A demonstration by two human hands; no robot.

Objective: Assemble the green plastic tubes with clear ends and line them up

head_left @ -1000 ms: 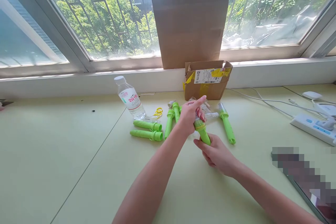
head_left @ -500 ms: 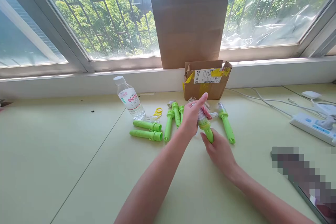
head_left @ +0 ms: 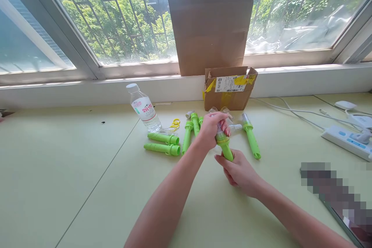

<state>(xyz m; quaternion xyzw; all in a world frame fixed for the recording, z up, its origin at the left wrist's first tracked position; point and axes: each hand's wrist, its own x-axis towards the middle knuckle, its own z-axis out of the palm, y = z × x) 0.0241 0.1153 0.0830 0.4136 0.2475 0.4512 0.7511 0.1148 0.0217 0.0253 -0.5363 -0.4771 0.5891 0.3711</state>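
Observation:
My right hand (head_left: 240, 171) grips the lower end of a green plastic handle (head_left: 225, 148) held upright above the table. My left hand (head_left: 211, 128) is wrapped round the clear top piece on that handle, just above its yellow-green collar. Behind and to the left lie two green threaded handles (head_left: 162, 144) side by side, and several more green handles (head_left: 192, 130) lie fanned out on the table. Another handle with a clear top (head_left: 250, 136) lies to the right.
A water bottle (head_left: 143, 108) stands at the left, with yellow rings (head_left: 174, 124) beside it. A small open cardboard box (head_left: 229, 87) stands at the windowsill. A white power strip (head_left: 347, 142) and cables lie at the right. A blurred dark object (head_left: 334, 190) lies at the lower right.
My left hand's forefinger, pointing out before, has curled round the clear top. The handle and my right hand shifted forward, then came back toward me.

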